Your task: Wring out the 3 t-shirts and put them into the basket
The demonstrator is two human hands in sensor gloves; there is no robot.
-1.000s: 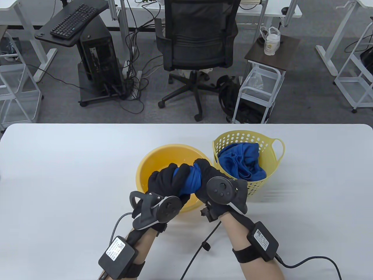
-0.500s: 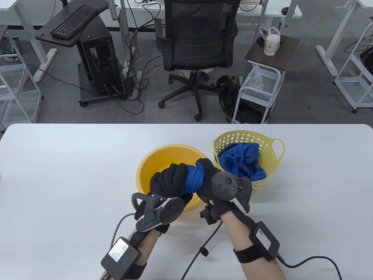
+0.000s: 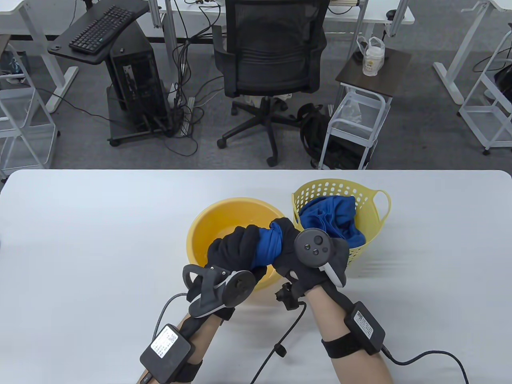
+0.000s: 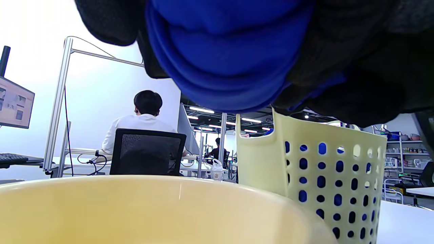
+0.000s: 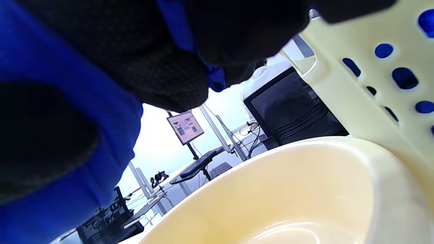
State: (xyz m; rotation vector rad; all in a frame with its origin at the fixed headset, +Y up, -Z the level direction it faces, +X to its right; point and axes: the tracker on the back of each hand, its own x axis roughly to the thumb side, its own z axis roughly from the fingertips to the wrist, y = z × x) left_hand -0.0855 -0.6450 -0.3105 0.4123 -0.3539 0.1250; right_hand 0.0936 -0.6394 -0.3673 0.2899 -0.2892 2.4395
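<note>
A twisted blue t-shirt (image 3: 267,249) hangs over the yellow basin (image 3: 212,228), stretched between my two gloved hands. My left hand (image 3: 232,251) grips its left end and my right hand (image 3: 289,245) grips its right end, fingers curled round the cloth. In the left wrist view the blue t-shirt (image 4: 223,51) bulges out under the glove, above the basin rim (image 4: 152,203). The right wrist view shows the blue cloth (image 5: 84,112) wrapped in my fingers over the basin (image 5: 288,189). To the right stands the perforated yellow basket (image 3: 366,200), with blue t-shirt fabric (image 3: 332,220) lying in it.
The basin and the basket stand side by side, nearly touching, in the middle of the white table (image 3: 80,240). Glove cables (image 3: 276,344) trail across the table near its front edge. Beyond the far edge stand an office chair (image 3: 272,60) and a small cart (image 3: 356,120).
Both hands have drifted slightly right and towards the basket while still gripping the twisted shirt. The right hand has rolled further, its tracker turning more face-up.
</note>
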